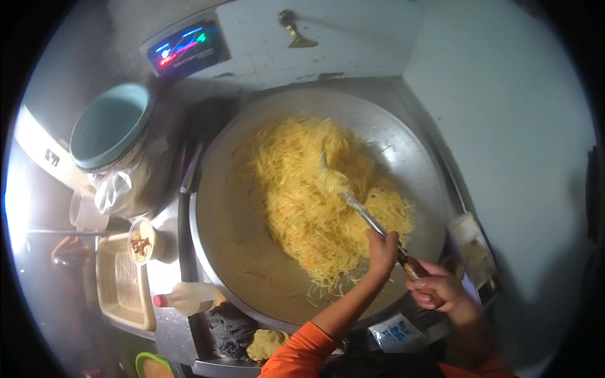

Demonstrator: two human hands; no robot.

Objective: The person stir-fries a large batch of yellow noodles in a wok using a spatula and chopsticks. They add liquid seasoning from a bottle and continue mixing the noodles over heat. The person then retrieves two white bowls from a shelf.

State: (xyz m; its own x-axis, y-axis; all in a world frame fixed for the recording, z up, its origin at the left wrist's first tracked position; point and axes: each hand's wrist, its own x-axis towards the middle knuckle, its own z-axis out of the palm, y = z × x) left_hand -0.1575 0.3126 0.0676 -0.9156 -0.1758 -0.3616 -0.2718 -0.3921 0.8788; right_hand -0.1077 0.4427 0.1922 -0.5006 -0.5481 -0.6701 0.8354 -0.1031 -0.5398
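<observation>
A large metal wok stands before me. In its middle lies a heap of thin yellow shreds, flecked with orange; whether they are noodles or cut vegetable I cannot tell. A long-handled wok turner reaches into the heap, its head partly covered by shreds. My left hand grips the metal shaft, over the wok's near right part. Lower and to the right, my right hand is wrapped around the brown handle end, near the wok's rim.
On the left are a round bucket, a plastic tub of pieces, a beige basket and a red-capped bottle. A yellow sponge-like lump and a printed packet lie near the wok's front. Behind stands a tap.
</observation>
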